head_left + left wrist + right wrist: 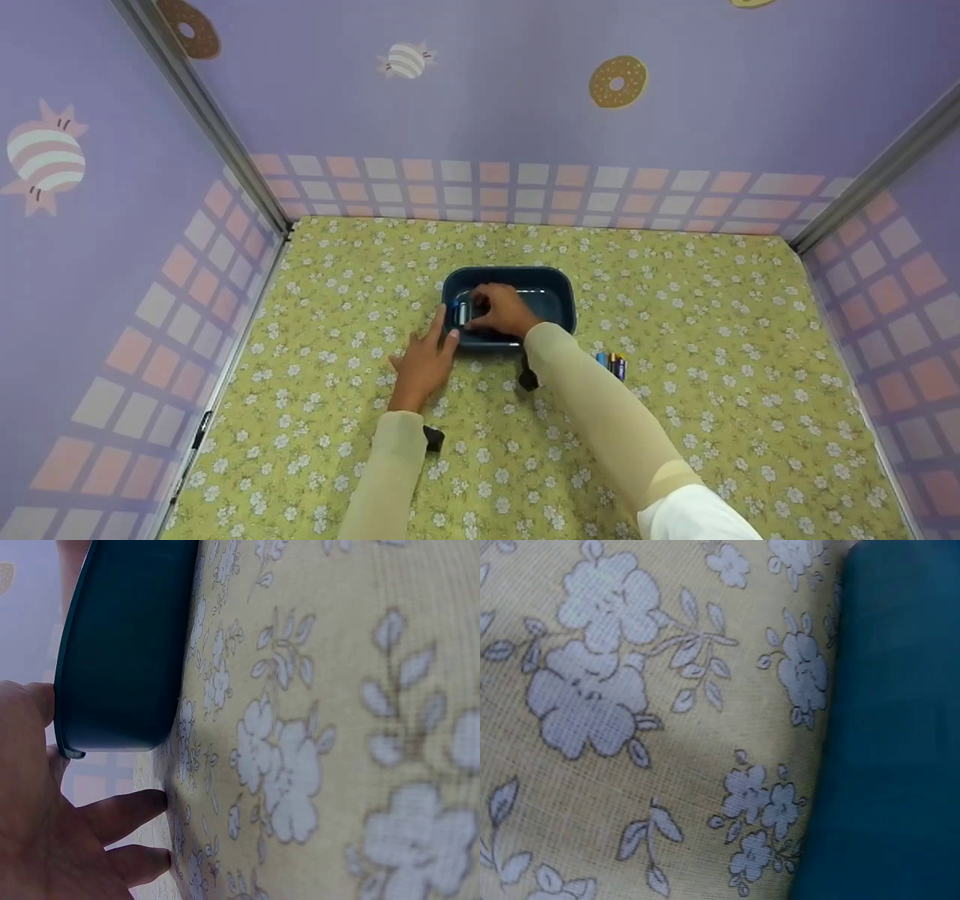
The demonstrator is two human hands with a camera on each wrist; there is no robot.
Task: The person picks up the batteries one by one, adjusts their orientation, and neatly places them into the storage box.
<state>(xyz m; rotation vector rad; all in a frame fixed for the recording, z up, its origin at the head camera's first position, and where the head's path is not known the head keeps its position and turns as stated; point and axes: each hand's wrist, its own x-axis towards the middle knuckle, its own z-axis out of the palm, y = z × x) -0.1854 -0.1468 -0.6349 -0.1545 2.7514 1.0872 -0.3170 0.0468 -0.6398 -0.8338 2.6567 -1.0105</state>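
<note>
Battery (pixel 462 314) sits inside tub (pixel 508 268), left end. Left hand (pixel 426 363) spread against tub; I can't tell whether right hand (pixel 501 309) pinches battery. Bumped tub or clumsy release could start it rolling.

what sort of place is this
Most likely a small booth set up for tabletop work, not a lived-in room: purple walls printed with doughnuts, metal strips at the corners, and a flowered cloth under the dark teal bin.
</note>
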